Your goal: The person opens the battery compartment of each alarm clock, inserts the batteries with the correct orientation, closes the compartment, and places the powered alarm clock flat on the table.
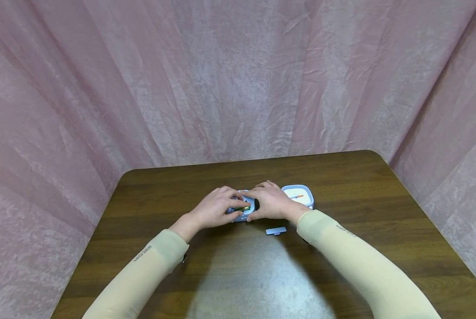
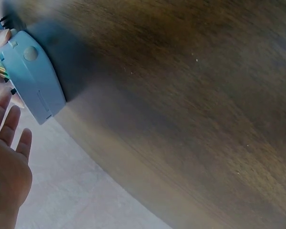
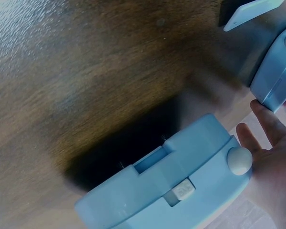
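Note:
A small light-blue desk clock (image 1: 246, 216) lies between both hands, its white-buttoned side showing as a blue casing (image 2: 35, 78) in the left wrist view. My left hand (image 1: 218, 206) pinches a green-and-gold battery (image 1: 243, 208) against the clock's upturned side. From the right, my right hand (image 1: 273, 201) grips the clock's edge with thumb and fingers; its fingertips also touch the casing in the right wrist view. The fingers partly hide the battery's seat. A thin light-blue cover piece (image 1: 275, 231) lies on the table nearer me.
Just right of my right hand stands a second light-blue clock (image 1: 310, 195) with a white face and an orange hand; its casing with a switch and round knob fills the lower right wrist view. The wooden table (image 1: 341, 177) ends at a pink curtain (image 1: 238, 88).

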A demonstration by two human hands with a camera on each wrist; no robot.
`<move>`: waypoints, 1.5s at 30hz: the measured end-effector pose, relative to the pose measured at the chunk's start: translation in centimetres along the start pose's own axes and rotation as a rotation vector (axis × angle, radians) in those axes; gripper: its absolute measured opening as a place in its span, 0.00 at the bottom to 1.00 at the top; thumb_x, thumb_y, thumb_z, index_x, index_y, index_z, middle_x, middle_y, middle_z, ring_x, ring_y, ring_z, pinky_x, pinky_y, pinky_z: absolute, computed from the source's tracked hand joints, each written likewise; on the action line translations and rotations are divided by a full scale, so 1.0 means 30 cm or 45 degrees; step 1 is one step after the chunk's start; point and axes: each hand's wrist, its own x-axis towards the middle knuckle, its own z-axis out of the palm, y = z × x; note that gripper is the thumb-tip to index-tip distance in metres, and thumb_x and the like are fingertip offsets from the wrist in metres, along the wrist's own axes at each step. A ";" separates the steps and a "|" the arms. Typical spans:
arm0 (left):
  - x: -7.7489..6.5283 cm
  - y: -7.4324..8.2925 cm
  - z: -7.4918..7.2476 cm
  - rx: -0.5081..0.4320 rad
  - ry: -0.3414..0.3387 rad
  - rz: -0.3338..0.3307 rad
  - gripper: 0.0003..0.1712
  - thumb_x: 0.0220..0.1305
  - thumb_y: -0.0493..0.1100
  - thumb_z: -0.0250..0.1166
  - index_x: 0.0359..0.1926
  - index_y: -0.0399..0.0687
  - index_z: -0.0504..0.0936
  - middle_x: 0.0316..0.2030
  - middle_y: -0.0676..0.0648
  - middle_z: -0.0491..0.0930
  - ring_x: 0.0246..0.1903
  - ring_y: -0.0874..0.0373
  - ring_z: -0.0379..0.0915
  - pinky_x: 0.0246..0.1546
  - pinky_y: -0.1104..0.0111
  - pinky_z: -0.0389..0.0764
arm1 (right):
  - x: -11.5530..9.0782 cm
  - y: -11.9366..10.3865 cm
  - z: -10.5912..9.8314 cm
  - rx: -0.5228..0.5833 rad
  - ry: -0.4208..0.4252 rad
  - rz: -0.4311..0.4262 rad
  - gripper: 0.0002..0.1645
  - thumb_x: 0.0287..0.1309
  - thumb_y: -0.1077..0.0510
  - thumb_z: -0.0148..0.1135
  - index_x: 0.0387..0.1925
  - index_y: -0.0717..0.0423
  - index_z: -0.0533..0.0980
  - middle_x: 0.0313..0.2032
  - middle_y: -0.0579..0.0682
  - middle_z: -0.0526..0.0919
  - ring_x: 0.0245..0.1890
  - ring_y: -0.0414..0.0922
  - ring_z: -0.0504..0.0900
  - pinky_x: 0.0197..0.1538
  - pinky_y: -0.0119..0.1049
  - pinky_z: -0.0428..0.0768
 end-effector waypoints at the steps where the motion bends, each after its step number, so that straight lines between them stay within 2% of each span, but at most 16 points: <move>1: 0.000 -0.001 0.001 0.002 0.000 0.004 0.20 0.73 0.53 0.64 0.64 0.66 0.82 0.60 0.50 0.77 0.61 0.53 0.68 0.64 0.55 0.67 | 0.000 0.001 0.001 -0.004 0.001 0.000 0.53 0.50 0.27 0.73 0.75 0.37 0.67 0.66 0.44 0.77 0.69 0.51 0.66 0.74 0.54 0.50; 11: -0.002 -0.007 0.001 0.058 -0.043 0.017 0.20 0.74 0.54 0.62 0.65 0.68 0.81 0.62 0.52 0.76 0.63 0.53 0.66 0.66 0.55 0.65 | 0.003 0.004 0.005 -0.020 0.004 0.005 0.54 0.50 0.26 0.73 0.75 0.35 0.67 0.66 0.42 0.77 0.69 0.50 0.66 0.74 0.54 0.52; 20: -0.006 -0.013 0.001 0.117 -0.035 0.047 0.21 0.75 0.55 0.61 0.66 0.70 0.80 0.60 0.54 0.76 0.63 0.54 0.66 0.66 0.57 0.65 | 0.002 0.001 0.000 -0.032 0.005 0.000 0.53 0.49 0.26 0.73 0.75 0.36 0.67 0.65 0.43 0.77 0.69 0.52 0.66 0.73 0.54 0.52; 28: -0.011 -0.015 -0.003 0.208 -0.056 0.108 0.21 0.76 0.54 0.61 0.66 0.69 0.80 0.62 0.52 0.75 0.63 0.53 0.66 0.66 0.55 0.65 | 0.001 -0.004 -0.001 -0.039 0.017 -0.003 0.53 0.49 0.27 0.74 0.74 0.36 0.68 0.65 0.43 0.78 0.69 0.51 0.67 0.74 0.52 0.51; 36: -0.010 -0.014 -0.006 0.220 -0.064 0.119 0.21 0.76 0.54 0.60 0.67 0.69 0.80 0.62 0.51 0.75 0.63 0.52 0.66 0.66 0.55 0.65 | 0.001 -0.004 0.001 -0.042 0.020 0.002 0.52 0.49 0.27 0.74 0.74 0.35 0.69 0.65 0.43 0.78 0.69 0.51 0.67 0.74 0.53 0.50; 45: -0.002 -0.011 -0.003 0.230 -0.031 0.138 0.19 0.75 0.54 0.61 0.64 0.68 0.82 0.60 0.53 0.77 0.62 0.52 0.68 0.66 0.55 0.66 | -0.002 -0.007 0.000 -0.043 0.005 0.010 0.52 0.50 0.27 0.73 0.75 0.35 0.68 0.66 0.43 0.77 0.69 0.51 0.66 0.75 0.54 0.49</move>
